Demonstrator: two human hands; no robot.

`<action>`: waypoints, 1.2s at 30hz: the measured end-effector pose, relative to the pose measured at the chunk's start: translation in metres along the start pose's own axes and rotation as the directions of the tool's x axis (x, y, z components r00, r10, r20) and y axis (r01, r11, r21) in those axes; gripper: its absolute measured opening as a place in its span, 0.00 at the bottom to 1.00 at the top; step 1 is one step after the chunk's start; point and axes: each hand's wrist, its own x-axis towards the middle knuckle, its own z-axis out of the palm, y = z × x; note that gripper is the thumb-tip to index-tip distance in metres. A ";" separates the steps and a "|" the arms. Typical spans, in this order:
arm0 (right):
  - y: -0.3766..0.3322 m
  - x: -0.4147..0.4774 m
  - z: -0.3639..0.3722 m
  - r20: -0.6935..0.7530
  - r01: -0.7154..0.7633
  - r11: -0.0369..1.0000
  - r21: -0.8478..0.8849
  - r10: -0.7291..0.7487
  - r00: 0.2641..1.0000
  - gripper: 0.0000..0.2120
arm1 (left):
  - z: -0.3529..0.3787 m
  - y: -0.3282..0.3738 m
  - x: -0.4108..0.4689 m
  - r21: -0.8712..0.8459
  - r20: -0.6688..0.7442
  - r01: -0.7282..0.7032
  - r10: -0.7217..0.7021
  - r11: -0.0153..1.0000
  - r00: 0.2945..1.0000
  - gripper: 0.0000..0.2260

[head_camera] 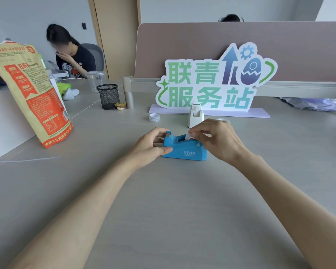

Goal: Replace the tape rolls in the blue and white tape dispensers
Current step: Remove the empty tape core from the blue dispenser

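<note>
The blue tape dispenser (pixel 184 150) sat on the counter (pixel 173 200) at centre, fairly near. The left hand (pixel 151 145) gripped its cutter end, fingers curled round it. The right hand (pixel 219 140) pinched a white roll (pixel 188 136) at the slot; whether going in or coming out, I could not tell. Just beyond stood the white tape dispenser (pixel 195 115), untouched, a loose tape roll (pixel 154 117) to its left and a second roll (pixel 223 119) partly hidden behind the right hand. By my reading, the blue swap was under way and the white one not yet begun.
</note>
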 end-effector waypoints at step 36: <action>-0.012 -0.063 0.018 -0.042 0.127 0.984 0.121 -0.123 0.992 0.09 | 0.016 0.044 -0.038 0.643 0.283 -0.401 0.285 0.652 0.916 0.11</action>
